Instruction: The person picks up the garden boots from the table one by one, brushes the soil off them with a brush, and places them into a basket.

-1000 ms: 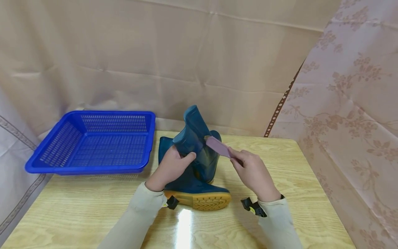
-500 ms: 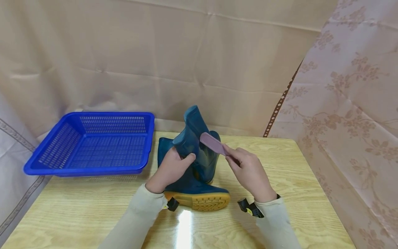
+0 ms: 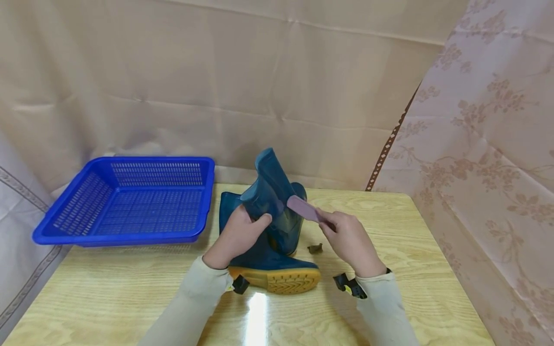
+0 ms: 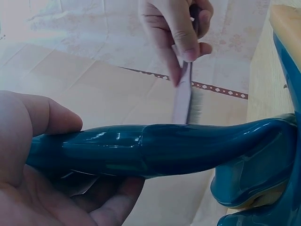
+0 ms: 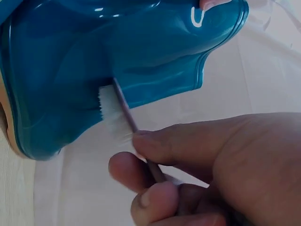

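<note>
My left hand [image 3: 235, 235] grips the shaft of a glossy teal rubber boot [image 3: 274, 180], thumb on the near side and fingers underneath in the left wrist view. The boot leans, its opening toward the upper left. My right hand [image 3: 352, 240] pinches the handle of a pinkish-purple brush [image 3: 304, 208]. White bristles [image 5: 113, 110] show in the right wrist view, close against the boot's side. A second teal boot [image 3: 264, 254] lies on its side in front, yellow sole [image 3: 294, 281] toward me. A small brown scrap [image 3: 315, 248] lies on the table right of the boots.
A blue plastic basket [image 3: 151, 236] with slotted walls stands at the left, partly over the table's edge. The wood-grain table [image 3: 368, 327] ends at a beige curtain [image 3: 195, 86] behind and a flowered curtain [image 3: 497, 168] at right.
The brush moved up the boot, then back down to the right. The small brown scrap now lies on the table; earlier, something brown was at the brush tip. My left hand keeps its grip.
</note>
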Available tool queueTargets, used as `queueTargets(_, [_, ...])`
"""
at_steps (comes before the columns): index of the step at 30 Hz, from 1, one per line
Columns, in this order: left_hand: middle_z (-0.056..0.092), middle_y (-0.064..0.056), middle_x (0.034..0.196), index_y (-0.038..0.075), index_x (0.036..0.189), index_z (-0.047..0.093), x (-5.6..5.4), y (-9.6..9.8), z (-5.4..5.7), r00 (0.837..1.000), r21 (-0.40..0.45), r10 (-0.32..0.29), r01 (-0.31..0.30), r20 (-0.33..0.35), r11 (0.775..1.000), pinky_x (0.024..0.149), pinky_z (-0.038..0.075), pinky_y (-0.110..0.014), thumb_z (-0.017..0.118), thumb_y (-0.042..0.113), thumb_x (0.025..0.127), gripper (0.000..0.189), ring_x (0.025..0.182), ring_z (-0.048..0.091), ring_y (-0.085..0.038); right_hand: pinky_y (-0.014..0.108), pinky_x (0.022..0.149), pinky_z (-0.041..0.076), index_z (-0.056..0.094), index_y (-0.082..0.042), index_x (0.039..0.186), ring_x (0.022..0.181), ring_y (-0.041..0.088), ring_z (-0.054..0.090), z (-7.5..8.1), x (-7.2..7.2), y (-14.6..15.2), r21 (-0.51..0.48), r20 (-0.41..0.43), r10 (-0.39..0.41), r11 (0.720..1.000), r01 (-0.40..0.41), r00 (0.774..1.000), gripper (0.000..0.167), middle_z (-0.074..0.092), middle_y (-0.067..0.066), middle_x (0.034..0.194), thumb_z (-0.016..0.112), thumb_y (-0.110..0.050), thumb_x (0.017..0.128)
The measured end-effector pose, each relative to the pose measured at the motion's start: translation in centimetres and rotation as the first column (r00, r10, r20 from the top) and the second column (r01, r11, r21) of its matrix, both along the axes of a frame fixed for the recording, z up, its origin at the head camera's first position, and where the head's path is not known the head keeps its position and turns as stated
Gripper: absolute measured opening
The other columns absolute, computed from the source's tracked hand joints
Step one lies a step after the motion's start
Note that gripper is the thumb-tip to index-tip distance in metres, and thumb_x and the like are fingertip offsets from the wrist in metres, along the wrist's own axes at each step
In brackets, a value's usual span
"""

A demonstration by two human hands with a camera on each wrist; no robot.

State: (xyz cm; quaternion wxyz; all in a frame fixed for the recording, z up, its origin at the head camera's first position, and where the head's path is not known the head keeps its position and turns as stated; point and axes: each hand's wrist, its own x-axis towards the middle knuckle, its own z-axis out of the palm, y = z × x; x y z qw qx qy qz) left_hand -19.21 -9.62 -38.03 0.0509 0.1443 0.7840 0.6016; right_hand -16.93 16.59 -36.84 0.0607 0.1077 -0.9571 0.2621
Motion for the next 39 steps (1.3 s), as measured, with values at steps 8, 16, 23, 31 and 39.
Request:
queueTargets(8, [0.061,-0.013,0.14,0.005,0.144,0.05,0.1,0.0,0.0,1.0,-0.001,0.01,-0.01,0.009,1.0,0.11,0.046,-0.055,0.063,0.019,0.1,0.048,0.125,0.061,-0.031,0.025,0.049,0.035,0.065,-0.014,0.141,0.058,0.013,0.044,0.2,0.4,0.0,-0.115,-0.109,0.046,0.992,-0.059,0.993,0.038,0.062,-0.001,0.083,0.065,-0.013,0.103])
queueTargets(16, [0.063,-0.012,0.138,0.006,0.141,0.052,0.0,0.1,-0.1,1.0,-0.007,0.015,-0.015,0.003,1.0,0.109,0.047,-0.056,0.063,0.019,0.099,0.046,0.122,0.063,-0.031,0.024,0.05,0.036,0.062,-0.014,0.144,0.06,0.011,0.042,0.6,0.8,-0.6,-0.169,-0.159,0.14,0.971,-0.167,0.977,0.041,0.056,-0.003,0.079,0.065,-0.012,0.103])
queueTargets(23, [0.06,-0.013,0.142,0.006,0.144,0.05,-0.1,0.0,-0.2,1.0,-0.02,0.027,-0.027,0.001,0.999,0.109,0.046,-0.057,0.063,0.02,0.099,0.049,0.126,0.061,-0.032,0.026,0.048,0.038,0.059,-0.013,0.146,0.053,0.01,0.041,0.2,0.6,-0.5,-0.122,0.037,0.118,0.986,-0.112,0.992,0.041,0.065,-0.002,0.087,0.061,-0.014,0.106])
queueTargets(31, [0.062,-0.013,0.139,0.005,0.14,0.052,-0.1,-0.2,-0.2,1.0,-0.017,0.009,-0.009,0.002,1.0,0.109,0.047,-0.056,0.062,0.02,0.1,0.044,0.125,0.061,-0.03,0.026,0.049,0.037,0.064,-0.007,0.141,0.056,0.012,0.045,0.0,0.3,-0.4,-0.025,0.032,0.035,0.999,-0.034,0.999,0.037,0.071,0.005,0.098,0.064,-0.012,0.103])
queueTargets(39, [0.063,-0.012,0.137,0.005,0.141,0.052,-0.1,-0.1,-0.3,1.0,-0.014,0.005,-0.005,0.008,1.0,0.109,0.046,-0.055,0.062,0.019,0.099,0.045,0.123,0.062,-0.03,0.025,0.051,0.038,0.062,-0.013,0.144,0.063,0.011,0.045,0.6,1.0,-1.0,-0.174,-0.185,0.122,0.973,-0.155,0.975,0.039,0.061,0.0,0.088,0.062,-0.014,0.105])
